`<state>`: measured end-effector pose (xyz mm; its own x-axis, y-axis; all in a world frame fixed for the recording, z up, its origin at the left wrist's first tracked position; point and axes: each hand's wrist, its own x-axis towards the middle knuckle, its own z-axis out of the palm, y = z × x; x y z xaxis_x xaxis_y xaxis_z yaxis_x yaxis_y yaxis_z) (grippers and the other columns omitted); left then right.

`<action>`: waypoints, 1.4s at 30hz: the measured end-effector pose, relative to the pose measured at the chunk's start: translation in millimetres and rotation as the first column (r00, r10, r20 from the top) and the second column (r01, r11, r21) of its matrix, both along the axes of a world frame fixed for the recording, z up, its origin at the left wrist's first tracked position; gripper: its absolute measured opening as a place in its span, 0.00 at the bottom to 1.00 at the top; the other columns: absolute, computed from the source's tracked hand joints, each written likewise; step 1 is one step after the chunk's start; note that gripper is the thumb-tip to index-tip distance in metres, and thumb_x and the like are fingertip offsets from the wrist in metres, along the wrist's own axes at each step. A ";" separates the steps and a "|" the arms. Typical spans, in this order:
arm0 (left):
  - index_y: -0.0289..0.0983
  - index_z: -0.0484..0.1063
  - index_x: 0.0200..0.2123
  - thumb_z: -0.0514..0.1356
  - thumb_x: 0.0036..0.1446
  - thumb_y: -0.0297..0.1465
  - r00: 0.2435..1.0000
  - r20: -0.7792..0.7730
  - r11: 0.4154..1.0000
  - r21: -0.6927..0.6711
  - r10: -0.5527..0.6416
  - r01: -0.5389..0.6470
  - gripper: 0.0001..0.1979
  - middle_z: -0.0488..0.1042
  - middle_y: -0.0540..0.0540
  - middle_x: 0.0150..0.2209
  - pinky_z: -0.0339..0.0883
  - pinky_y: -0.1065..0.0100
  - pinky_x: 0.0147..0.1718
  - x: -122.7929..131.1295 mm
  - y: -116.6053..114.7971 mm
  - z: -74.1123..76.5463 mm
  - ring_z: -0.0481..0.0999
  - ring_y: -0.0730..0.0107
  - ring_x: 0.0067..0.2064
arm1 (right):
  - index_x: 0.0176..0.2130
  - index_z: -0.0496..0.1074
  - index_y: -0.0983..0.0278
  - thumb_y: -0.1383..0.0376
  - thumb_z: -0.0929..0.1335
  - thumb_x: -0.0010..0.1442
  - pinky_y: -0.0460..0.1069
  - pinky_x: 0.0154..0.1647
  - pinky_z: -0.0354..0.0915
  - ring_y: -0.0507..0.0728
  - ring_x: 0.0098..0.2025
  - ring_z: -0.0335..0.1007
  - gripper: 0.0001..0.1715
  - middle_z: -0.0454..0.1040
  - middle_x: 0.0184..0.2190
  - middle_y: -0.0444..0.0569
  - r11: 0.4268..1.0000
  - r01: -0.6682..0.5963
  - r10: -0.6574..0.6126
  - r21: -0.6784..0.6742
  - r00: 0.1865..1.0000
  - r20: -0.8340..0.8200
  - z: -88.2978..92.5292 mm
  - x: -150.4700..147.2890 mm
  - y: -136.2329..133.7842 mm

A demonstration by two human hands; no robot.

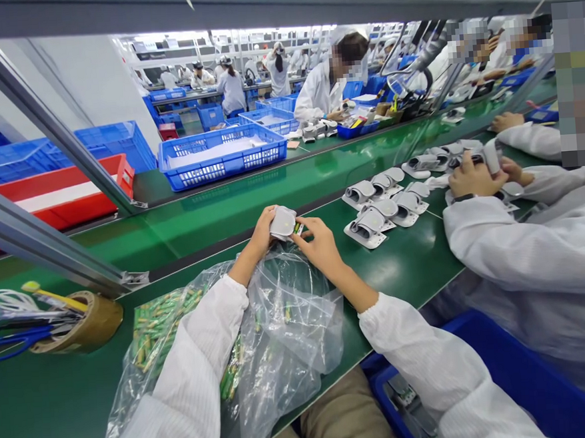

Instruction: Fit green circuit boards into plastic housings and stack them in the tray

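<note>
Both my hands hold one small grey-white device (283, 222) above the green bench. My left hand (262, 233) grips its left side, fingers curled round it. My right hand (319, 242) pinches its right side, where a small green-yellow part shows. Under my forearms lies a clear plastic bag (285, 333) with several green and yellow batteries (154, 325) inside. To the right, several similar grey-white devices (381, 203) lie in a group on the bench.
A co-worker in a white coat sits at my right, their hands (474, 176) on a device. A tape roll (87, 323) with blue scissors (8, 339) lies at the left. Blue baskets (223, 157) and a red crate (60, 198) stand beyond the conveyor. A blue bin (508, 377) sits below right.
</note>
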<state>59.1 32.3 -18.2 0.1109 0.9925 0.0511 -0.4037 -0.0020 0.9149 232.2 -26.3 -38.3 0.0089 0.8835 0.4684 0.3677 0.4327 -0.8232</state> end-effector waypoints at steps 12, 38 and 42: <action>0.40 0.74 0.43 0.67 0.59 0.40 0.998 0.021 0.998 0.010 0.055 -0.056 0.13 0.79 0.49 0.36 0.70 0.68 0.34 3.0 2.5 -0.6 0.77 0.66 0.34 | 0.45 0.79 0.60 0.50 0.73 0.64 0.53 0.40 0.75 0.58 0.38 0.76 0.17 0.82 0.42 0.52 1.000 0.007 -0.008 -0.007 0.996 -0.093 7.4 -9.6 -8.4; 0.41 0.73 0.44 0.67 0.62 0.44 0.990 -0.050 0.991 0.024 0.131 -0.130 0.15 0.73 0.51 0.34 0.63 0.69 0.30 8.9 3.9 -5.8 0.70 0.69 0.31 | 0.44 0.71 0.58 0.45 0.78 0.58 0.55 0.36 0.83 0.58 0.31 0.82 0.27 0.83 0.36 0.48 0.987 -0.004 -0.041 -0.158 0.959 -0.280 9.4 -4.3 -9.4; 0.41 0.73 0.43 0.65 0.63 0.41 0.991 -0.060 0.992 0.054 0.121 -0.117 0.12 0.75 0.50 0.36 0.64 0.69 0.31 9.8 2.4 -5.6 0.71 0.68 0.32 | 0.40 0.76 0.59 0.44 0.77 0.59 0.56 0.33 0.82 0.59 0.28 0.79 0.23 0.80 0.30 0.47 0.992 -0.007 -0.016 -0.128 0.984 -0.175 7.7 -7.2 -7.5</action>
